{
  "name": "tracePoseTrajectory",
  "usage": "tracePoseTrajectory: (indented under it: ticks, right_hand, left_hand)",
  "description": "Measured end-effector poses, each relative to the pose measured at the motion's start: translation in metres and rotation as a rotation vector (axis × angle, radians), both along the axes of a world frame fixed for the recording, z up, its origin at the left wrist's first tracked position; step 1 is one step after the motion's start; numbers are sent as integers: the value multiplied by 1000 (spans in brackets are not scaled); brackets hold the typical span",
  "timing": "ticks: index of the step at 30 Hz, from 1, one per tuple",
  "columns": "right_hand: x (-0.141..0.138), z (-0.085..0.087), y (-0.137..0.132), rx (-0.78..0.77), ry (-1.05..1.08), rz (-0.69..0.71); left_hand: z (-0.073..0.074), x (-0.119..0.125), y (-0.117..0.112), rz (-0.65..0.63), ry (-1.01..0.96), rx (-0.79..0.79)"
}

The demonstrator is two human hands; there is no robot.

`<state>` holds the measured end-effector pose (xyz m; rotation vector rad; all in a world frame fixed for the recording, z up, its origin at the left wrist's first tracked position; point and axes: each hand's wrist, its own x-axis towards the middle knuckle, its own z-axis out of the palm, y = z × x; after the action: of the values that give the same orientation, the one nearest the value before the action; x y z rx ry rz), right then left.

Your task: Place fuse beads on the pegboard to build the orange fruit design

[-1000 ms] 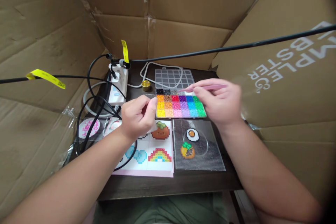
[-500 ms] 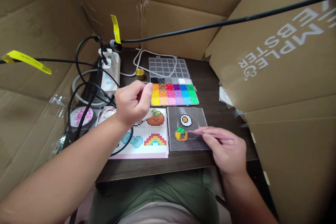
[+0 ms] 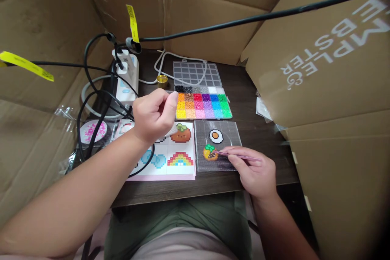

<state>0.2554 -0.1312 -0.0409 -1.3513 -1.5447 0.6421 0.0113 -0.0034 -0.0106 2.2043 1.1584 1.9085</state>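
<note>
My right hand (image 3: 257,172) is closed around pink tweezers (image 3: 243,157). Their tips reach the right side of an orange-and-yellow bead figure with green leaves (image 3: 210,152), which has a dark gap at its right. It sits on a clear pegboard (image 3: 227,164), just below a fried-egg bead figure (image 3: 216,136). Raised over the pattern sheet (image 3: 158,175), my left hand (image 3: 156,114) is a fist, thumb on its near side. A whitish edge shows beneath that fist; what it holds, if anything, is hidden. Beyond it lies a bead box (image 3: 203,105) sorted by colour.
At the left, black cables (image 3: 87,65) loop round a white power strip (image 3: 128,81). A small gold tin (image 3: 162,81) stands behind my left hand. A white dish of pink beads (image 3: 94,131) lies far left. Cardboard walls (image 3: 210,20) enclose the dark table (image 3: 262,146).
My right hand and the tweezers have shifted slightly left, with the tips still at the orange figure. The left fist stays nearly in place. The whole view has tilted a little.
</note>
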Motion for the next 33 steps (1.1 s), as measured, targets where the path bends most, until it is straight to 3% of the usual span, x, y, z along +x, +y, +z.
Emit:
tracePoseTrajectory:
  ticks: [10,22,33]
  right_hand:
    - [-2,1,0,-20,-27,-18]
    - [-1,-1,1,-3,-13,10]
    - [-1,-1,1,-20,1,14]
  left_hand:
    - [0,0,0,50,11,-92]
    - [-1,0,0,14,19,-28]
    - [-2,-1,0,33,0,-99]
